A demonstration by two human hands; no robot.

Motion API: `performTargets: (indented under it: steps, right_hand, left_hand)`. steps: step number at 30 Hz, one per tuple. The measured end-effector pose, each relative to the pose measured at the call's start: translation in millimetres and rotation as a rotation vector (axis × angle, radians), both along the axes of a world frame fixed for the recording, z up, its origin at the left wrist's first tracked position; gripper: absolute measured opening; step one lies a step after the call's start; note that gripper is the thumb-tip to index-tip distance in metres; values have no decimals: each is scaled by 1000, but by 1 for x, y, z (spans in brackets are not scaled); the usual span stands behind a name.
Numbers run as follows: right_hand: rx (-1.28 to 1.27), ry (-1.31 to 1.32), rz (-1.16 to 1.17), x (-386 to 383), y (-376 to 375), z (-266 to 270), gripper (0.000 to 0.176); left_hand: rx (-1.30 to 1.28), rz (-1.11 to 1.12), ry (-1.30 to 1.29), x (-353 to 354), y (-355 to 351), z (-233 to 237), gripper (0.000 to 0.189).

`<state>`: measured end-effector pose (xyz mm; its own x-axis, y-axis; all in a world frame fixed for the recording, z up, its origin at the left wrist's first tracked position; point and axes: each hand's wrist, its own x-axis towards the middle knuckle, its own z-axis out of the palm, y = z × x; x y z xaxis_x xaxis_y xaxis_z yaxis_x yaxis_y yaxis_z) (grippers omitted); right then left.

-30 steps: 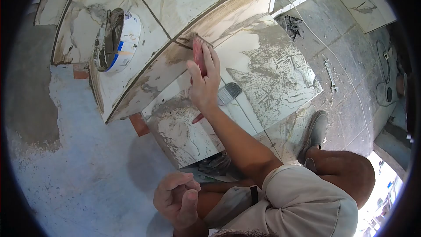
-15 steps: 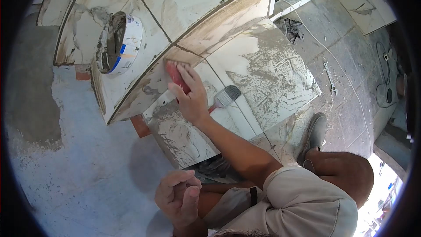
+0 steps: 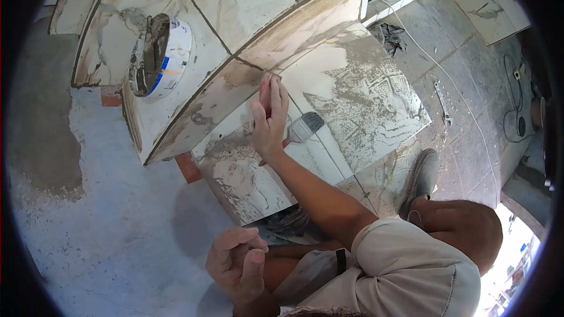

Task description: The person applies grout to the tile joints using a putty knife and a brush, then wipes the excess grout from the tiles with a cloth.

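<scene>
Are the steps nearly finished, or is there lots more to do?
Done: tiles cover both steps, and the lines between them look filled with dark paste. In hand: the right hand presses a red pad on a joint; the left hand rests empty. Left: grey smears on the lower tile probably need wiping, and the brush and tub lie out.

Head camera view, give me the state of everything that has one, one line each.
right hand, closed on the red pad
red pad, pressed against the tile joint
left hand, empty, loosely curled
tub, open, dark mix inside
paintbrush, lying flat on the lower tile
lower tile, smeared with grey residue
</scene>
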<state>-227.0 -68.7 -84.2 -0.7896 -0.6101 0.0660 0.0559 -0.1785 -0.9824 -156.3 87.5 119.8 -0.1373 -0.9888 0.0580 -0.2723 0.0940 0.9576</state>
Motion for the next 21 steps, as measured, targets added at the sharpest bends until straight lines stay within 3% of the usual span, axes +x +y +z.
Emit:
performTargets:
  steps: [10,17,19,21]
  right_hand:
    - [41,-173,-194,31,-62,-7,73]
    - [-28,-158,15,30,-27,-25,71]
    - [-223,-243,157,19,-14,-26,69]
    - [-167,-217,84,7,-10,-20,68]
  left_hand:
    - [-20,-3,-6,6,0,-3,43]
    - [-3,-41,-8,-11,-5,-6,41]
    - [18,-49,-16,-13,-6,-6,41]
    - [44,-45,-26,-11,-6,-6,41]
